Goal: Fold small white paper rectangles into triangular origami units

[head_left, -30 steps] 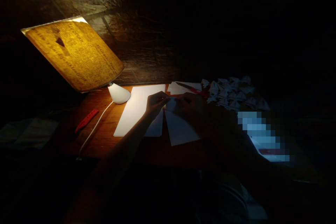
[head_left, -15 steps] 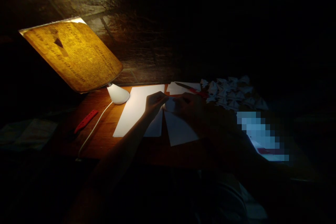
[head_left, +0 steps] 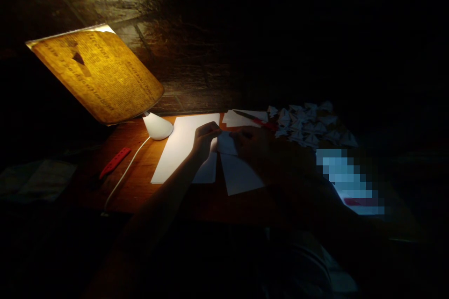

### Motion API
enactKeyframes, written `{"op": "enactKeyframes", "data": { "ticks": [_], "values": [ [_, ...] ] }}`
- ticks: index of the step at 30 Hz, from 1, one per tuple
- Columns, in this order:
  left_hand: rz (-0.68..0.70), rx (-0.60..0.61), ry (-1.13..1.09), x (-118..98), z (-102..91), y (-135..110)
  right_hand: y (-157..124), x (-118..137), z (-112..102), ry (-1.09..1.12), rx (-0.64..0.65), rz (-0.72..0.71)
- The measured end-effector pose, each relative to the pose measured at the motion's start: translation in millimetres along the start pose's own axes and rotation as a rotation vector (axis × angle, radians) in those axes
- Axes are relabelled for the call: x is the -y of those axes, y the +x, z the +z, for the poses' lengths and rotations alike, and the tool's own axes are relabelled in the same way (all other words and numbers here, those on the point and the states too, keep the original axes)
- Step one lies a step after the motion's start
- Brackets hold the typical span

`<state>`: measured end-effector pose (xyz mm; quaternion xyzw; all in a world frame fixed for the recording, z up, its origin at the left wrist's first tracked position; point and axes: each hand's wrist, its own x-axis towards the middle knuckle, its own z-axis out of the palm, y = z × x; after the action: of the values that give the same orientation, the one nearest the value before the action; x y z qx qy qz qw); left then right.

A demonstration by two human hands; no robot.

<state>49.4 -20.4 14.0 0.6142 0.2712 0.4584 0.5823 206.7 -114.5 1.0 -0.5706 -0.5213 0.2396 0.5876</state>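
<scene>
The small paper [head_left: 227,144] sits squarer than a moment ago; I judge it straightened
My left hand [head_left: 205,140] pinches its corner over the loose sheet [head_left: 241,177]; my right hand's [head_left: 253,140] fingers, shadowed, I can't tell

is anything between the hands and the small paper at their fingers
Nothing visible: the left hand meets the small paper at its upper left, the right hand, too dark to read closely, at its upper right.

Print [head_left: 94,77] on the lampshade [head_left: 133,86] at left
Larger headings [head_left: 100,46] stand among lines of small type [head_left: 114,67]; the words are too blurred to read.
</scene>
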Motion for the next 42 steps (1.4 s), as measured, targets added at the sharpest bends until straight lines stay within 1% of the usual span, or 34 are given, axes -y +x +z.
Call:
{"op": "enactKeyframes", "data": {
  "ticks": [3, 7, 9, 12, 15, 20, 23, 26, 28, 32, 34, 36, 40, 42],
  "values": [
    [-0.025, 0.013, 0.022, 4, -0.3, -1, 3, -6, 1, 0.081, -0.007, 0.056],
    [-0.141, 0.085, 0.076, 9, -3.3, -3, 10, -14, -2, 0.235, -0.003, 0.139],
    [-0.159, 0.102, 0.104, 12, -4.1, -3, 13, -15, -4, 0.266, 0.001, 0.152],
    [-0.161, 0.076, 0.089, 16, -3.2, -3, 14, -14, -5, 0.267, 0.007, 0.142],
    [-0.192, 0.039, 0.044, 18, -1.1, -3, 13, -14, -5, 0.285, 0.02, 0.158],
    [-0.197, 0.036, 0.046, 15, -1.0, -4, 11, -17, -2, 0.348, 0.132, 0.198],
    [-0.214, 0.088, 0.07, 8, -0.1, -6, 10, -17, -1, 0.386, 0.171, 0.199],
    [-0.204, 0.18, 0.133, 0, 4.0, -8, 10, -14, -4, 0.327, 0.205, 0.156],
    [-0.178, 0.22, 0.186, -3, 7.3, -9, 12, -12, -8, 0.273, 0.21, 0.108],
    [-0.115, 0.222, 0.283, -1, 9.6, -8, 15, -12, -12, 0.213, 0.148, 0.069],
    [-0.107, 0.211, 0.334, 1, 8.3, -6, 15, -12, -11, 0.199, 0.121, 0.085],
    [-0.106, 0.214, 0.373, 2, 6.5, -5, 14, -11, -11, 0.228, 0.128, 0.125],
    [-0.099, 0.266, 0.385, 2, 4.7, -6, 12, -8, -10, 0.318, 0.219, 0.183],
    [-0.089, 0.302, 0.397, 2, 5.2, -7, 11, -6, -11, 0.316, 0.254, 0.192]
  ]
}}
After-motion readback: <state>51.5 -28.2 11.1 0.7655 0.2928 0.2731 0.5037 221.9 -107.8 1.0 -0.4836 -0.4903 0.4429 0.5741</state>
